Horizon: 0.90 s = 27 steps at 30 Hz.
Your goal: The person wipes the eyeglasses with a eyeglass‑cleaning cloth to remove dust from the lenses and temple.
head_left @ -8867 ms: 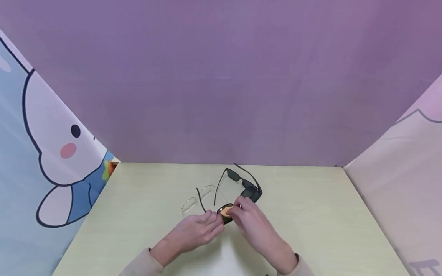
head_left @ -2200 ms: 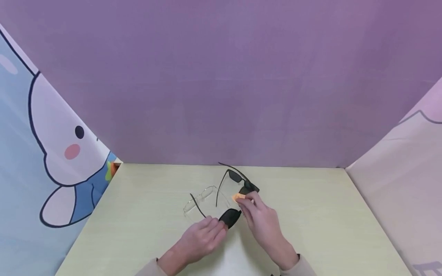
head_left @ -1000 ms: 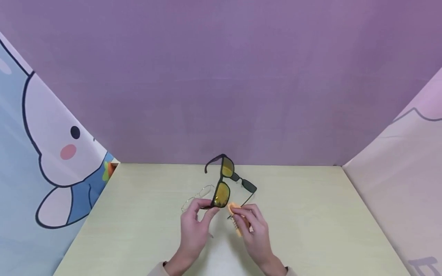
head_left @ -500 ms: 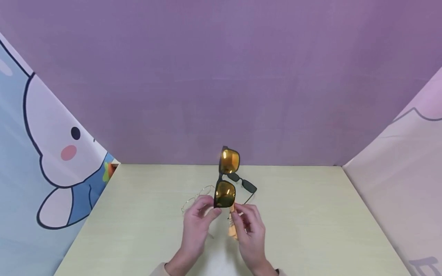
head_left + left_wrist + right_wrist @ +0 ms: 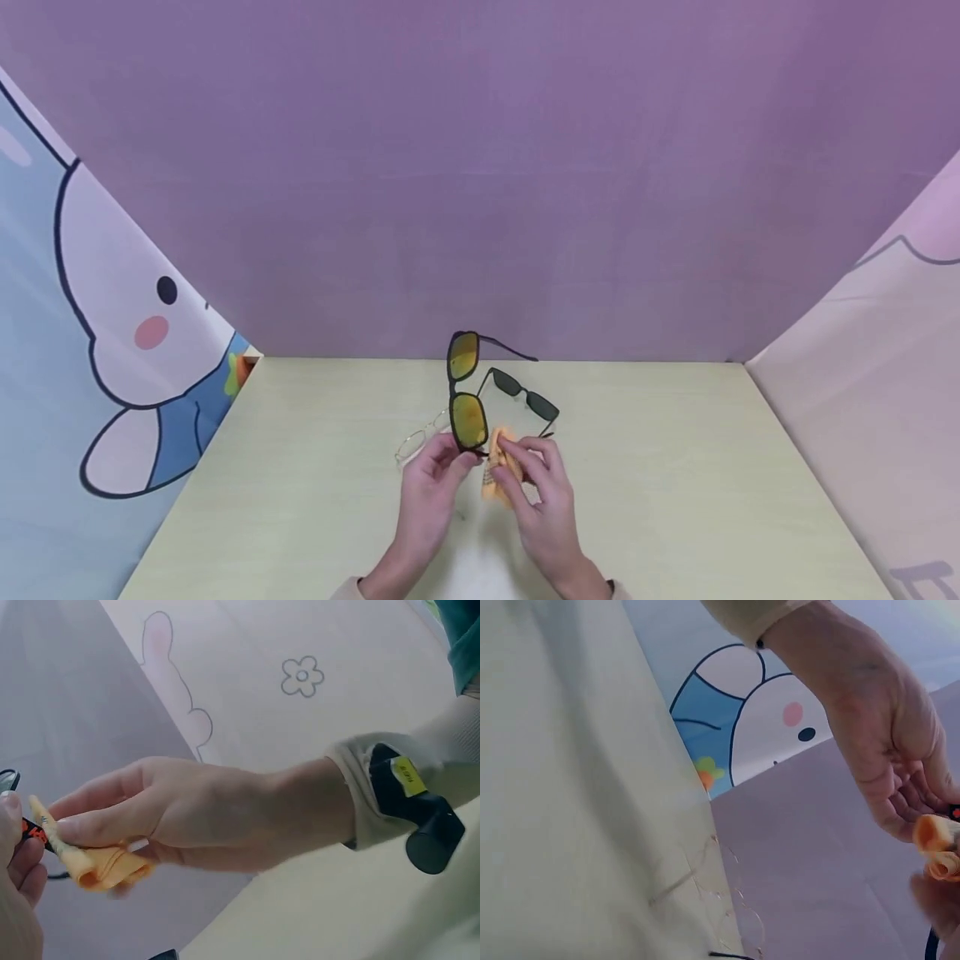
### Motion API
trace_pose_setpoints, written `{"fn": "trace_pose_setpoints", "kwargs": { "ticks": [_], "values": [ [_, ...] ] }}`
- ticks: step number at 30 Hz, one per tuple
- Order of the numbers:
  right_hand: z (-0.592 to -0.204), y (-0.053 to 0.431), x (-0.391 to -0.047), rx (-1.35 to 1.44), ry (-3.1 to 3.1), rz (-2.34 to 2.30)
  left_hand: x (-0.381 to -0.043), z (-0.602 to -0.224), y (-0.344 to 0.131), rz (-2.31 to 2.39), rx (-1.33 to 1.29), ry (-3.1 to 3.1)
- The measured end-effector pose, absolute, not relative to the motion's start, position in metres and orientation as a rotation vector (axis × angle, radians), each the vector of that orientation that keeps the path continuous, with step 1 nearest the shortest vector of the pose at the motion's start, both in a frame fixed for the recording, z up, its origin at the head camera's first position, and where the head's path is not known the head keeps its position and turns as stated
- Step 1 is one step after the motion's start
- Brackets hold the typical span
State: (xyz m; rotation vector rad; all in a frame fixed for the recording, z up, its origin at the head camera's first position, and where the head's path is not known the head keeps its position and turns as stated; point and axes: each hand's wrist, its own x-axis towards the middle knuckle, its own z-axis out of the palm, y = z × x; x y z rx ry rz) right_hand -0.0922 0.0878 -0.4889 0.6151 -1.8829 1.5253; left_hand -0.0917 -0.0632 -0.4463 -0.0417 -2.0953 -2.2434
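Observation:
My left hand (image 5: 427, 500) pinches the lower corner of black-framed sunglasses with yellow mirrored lenses (image 5: 469, 419), held upright on one side above the table. My right hand (image 5: 543, 508) pinches a folded orange cloth (image 5: 491, 483) just right of the left fingertips. In the left wrist view, the cloth (image 5: 105, 866) meets a black temple arm with orange-red print (image 5: 34, 831) between the two hands. Whether it wraps all round the arm is hidden. The right wrist view shows the left hand (image 5: 877, 712) gripping near the rolled cloth (image 5: 936, 844).
Dark sunglasses (image 5: 542, 406) lie on the pale table (image 5: 675, 483) behind the right hand. Thin-rimmed clear glasses (image 5: 410, 445) lie behind the left hand, partly covered. A purple panel (image 5: 480, 208) stands at the back, with printed panels at both sides.
Earlier the right hand held the cloth against a lens. The sunglasses have since been turned onto one side and, over the last half second, shifted left. The cloth now meets the near temple arm.

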Motion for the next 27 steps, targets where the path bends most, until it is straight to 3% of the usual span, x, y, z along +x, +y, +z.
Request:
{"fn": "trace_pose_setpoints", "kwargs": {
  "ticks": [11,27],
  "values": [
    [-0.478,0.102,-0.103,0.782,-2.078,0.988,-0.091,-0.455,-0.064,-2.26,-0.243,-2.058],
    [-0.483,0.102,-0.104,0.889,-1.995,0.944,-0.088,-0.462,-0.069,-2.209,-0.333,-2.007]
  ]
}}
